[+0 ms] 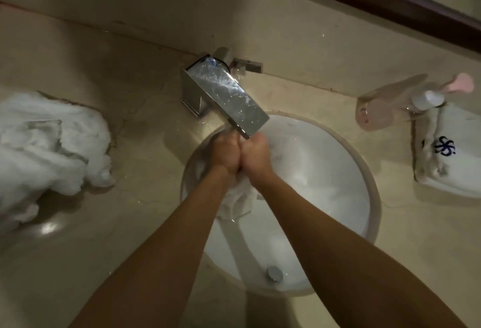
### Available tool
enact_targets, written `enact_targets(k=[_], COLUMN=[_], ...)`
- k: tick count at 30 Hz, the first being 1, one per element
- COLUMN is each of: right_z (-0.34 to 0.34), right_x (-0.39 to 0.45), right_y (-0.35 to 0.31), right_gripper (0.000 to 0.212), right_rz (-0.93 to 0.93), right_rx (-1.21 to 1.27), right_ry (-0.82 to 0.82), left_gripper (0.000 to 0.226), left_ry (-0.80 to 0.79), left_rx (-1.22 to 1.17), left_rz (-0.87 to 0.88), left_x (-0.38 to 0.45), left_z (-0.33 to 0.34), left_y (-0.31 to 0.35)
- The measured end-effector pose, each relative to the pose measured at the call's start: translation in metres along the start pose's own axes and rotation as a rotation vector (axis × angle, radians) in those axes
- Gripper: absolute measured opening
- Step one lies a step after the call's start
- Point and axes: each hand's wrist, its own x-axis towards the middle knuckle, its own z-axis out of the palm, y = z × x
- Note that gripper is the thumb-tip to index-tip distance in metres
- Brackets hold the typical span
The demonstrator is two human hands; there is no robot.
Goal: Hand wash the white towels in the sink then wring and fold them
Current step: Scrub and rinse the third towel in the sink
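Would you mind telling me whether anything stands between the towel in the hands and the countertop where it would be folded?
Nothing visible does. The left hand and right hand grip the wet towel over the sink, just under the faucet. Bare countertop lies left of the basin, before the crumpled towels.

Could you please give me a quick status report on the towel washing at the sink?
Left hand and right hand gripping white towel over sink. Faucet just above the hands. Crumpled towels waiting on counter.
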Motion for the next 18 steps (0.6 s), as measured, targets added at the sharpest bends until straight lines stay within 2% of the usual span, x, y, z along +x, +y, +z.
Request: enact_targets(k=[2, 3, 7, 8, 10, 11, 14, 16, 18], right_z=[-0.012, -0.01, -0.001, -0.006, -0.022, -0.03, -0.055, -0.078, -0.097], right_x=[0.011, 0.013, -0.017, -0.017, -0.011, -0.011, -0.015, -0.023, -0.036], right_y=[0.001, 0.003, 0.006, 0.01, 0.02, 0.027, 0.041, 0.053, 0.063], right_gripper=[0.018, 0.019, 0.033, 0.034, 0.03, 0.024, 0.012, 0.033, 0.05], right_rz=[0.141, 0.16, -0.058, -0.036, 0.086, 0.166, 0.358, 0.507, 0.607], right_rx=[0.1, 0.101, 0.022, 0.016, 0.033, 0.105, 0.421, 0.758, 0.984], right_ry=[0.118, 0.103, -0.225, -0.191, 0.029, 0.095, 0.027, -0.15, -0.324], left_gripper=[0.026, 0.028, 0.029, 0.03, 0.055, 0.059, 0.017, 0.03, 0.038], left_ry=[0.034, 0.062, 0.052, 0.042, -0.006, -0.03, 0.046, 0.147, 0.199], left_rx=[0.209, 0.196, -0.161, -0.166, -0.034, 0.011, 0.035, 0.133, 0.284], left_rz=[0.14, 0.135, -0.097, -0.118, -0.151, -0.144, -0.072, -0.025, -0.05], left_x=[-0.009, -0.005, 0.002, -0.004, -0.02, -0.026, -0.035, -0.034, -0.043], left_z=[0.005, 0.002, -0.017, -0.015, -0.01, -0.01, -0.023, -0.031, -0.026], left_y=[-0.009, -0.014, -0.018, -0.02, -0.037, -0.048, -0.063, -0.068, -0.066])
